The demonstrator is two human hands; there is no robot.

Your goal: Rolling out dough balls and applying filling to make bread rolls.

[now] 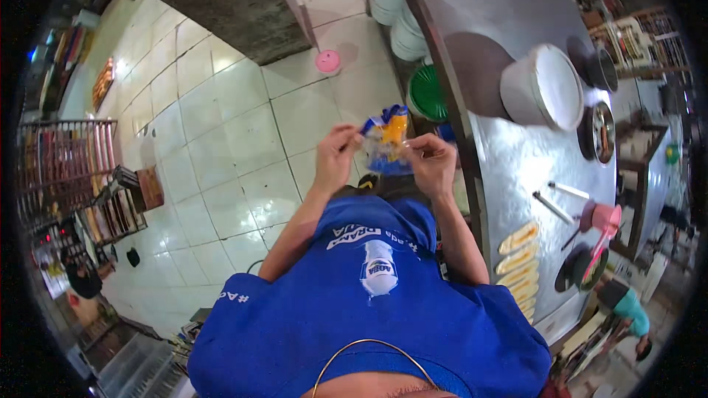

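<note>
In front of my chest, over the tiled floor, a blue and yellow plastic bag (392, 133) with clear parts is stretched between my two hands. My left hand (338, 149) pinches its left edge with thumb and fingers. On the other side my right hand (431, 156) pinches the bag's right edge. The bag looks thin and crumpled; what it contains, if anything, I cannot make out. Both hands are clear of the metal table (509, 191) on my right.
Several long dough pieces (518, 259) lie on the table, near a white bucket (540, 88), metal-coloured tools (554, 206) and a pink cup (601, 217). White buckets (405, 33) and a green lid (428, 93) are below. A rack (70, 151) stands left; another person (627, 309) is far right.
</note>
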